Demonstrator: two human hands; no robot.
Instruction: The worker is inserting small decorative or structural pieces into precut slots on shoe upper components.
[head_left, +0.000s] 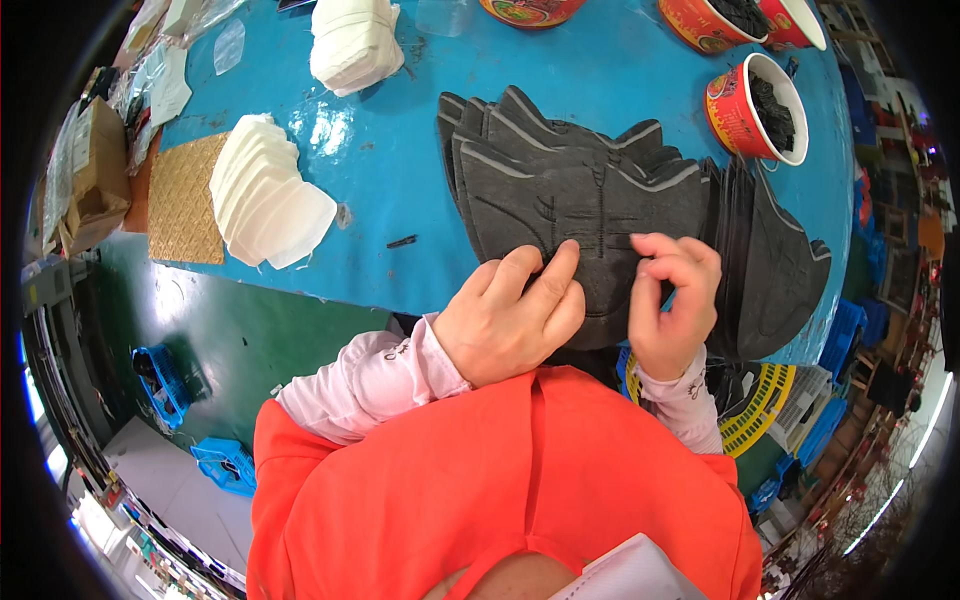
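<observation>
A stack of black fabric masks [560, 185] with grey edging lies in front of me at the table's near edge. My left hand [515, 315] rests on the lower left of the top mask, fingers bent and closed against its fabric; its thumb is partly hidden. Over the mask's lower right side, my right hand [675, 300] is curled, thumb and forefinger brought together. Whatever sits between those fingertips is too small to make out. A second bundle of black masks [770, 270] stands on edge just right of my right hand.
White cup-shaped pads [270, 195] fan out over a tan woven-pattern board [185, 200] at left. Another white pad stack [355, 45] stands farther back. A red paper tub [757, 108] with dark scraps stands at right, other tubs behind it. The blue table [400, 150] holds a black scrap [402, 242].
</observation>
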